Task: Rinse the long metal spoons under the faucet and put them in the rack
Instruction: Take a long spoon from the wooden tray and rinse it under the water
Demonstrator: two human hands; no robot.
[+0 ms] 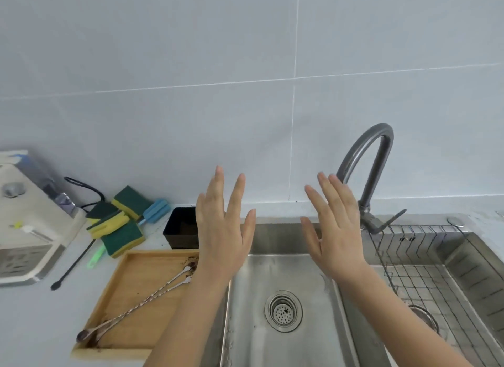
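Two long twisted metal spoons [136,306] lie diagonally on a wooden tray [114,347] left of the sink, with brown grounds on their bowls. My left hand [222,230] is raised above the sink's left edge, fingers straight and spread, holding nothing. My right hand [331,230] is raised the same way over the sink basin [256,345], also holding nothing. The grey arched faucet [377,159] stands behind my right hand; no water runs. A wire rack [425,282] sits in the right part of the sink.
Green and yellow sponges [120,224], a blue brush [156,211] and a black square container [180,228] sit at the back of the counter. A white appliance [30,230] stands at the far left. A thin black stick [72,268] lies beside the tray.
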